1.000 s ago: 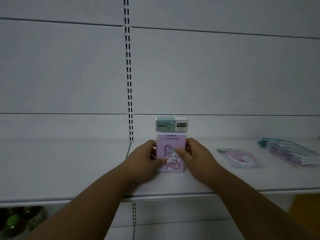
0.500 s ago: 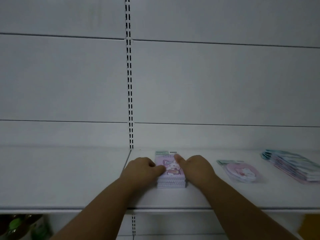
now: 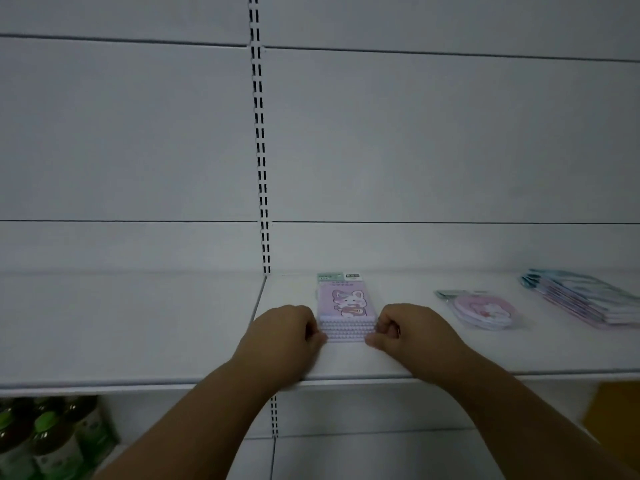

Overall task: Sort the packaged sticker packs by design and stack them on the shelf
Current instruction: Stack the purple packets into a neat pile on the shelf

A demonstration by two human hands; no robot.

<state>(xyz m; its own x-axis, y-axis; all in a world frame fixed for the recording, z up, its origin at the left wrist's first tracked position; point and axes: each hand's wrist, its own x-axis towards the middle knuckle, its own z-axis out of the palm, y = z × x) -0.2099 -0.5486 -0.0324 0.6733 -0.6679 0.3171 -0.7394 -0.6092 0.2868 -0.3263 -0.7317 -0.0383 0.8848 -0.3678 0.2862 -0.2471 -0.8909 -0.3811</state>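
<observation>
The purple stack of sticker packs [image 3: 347,311] lies flat on the white shelf [image 3: 346,362], just right of the slotted upright [image 3: 262,188], its top pack showing a cartoon rabbit and its near edges lined up in neat layers. The left hand [image 3: 282,336] sits at the stack's near left corner and the right hand [image 3: 403,329] at its near right corner, both with fingers curled in and fingertips touching the pack edges; they seem to be squaring the pile rather than lifting it, though whether they actually pinch it cannot be told.

Further right on the same shelf lies a round pink sticker pack [image 3: 483,310], apart from the stack, and beyond it a slanted pile of teal and pink packs [image 3: 585,299] near the frame edge. So three designs look grouped already, and this purple pile appears set down and nearly finished. What other packs remain to sort is not visible. Bottles with green caps [image 3: 45,431] stand on the level below, at the left.
</observation>
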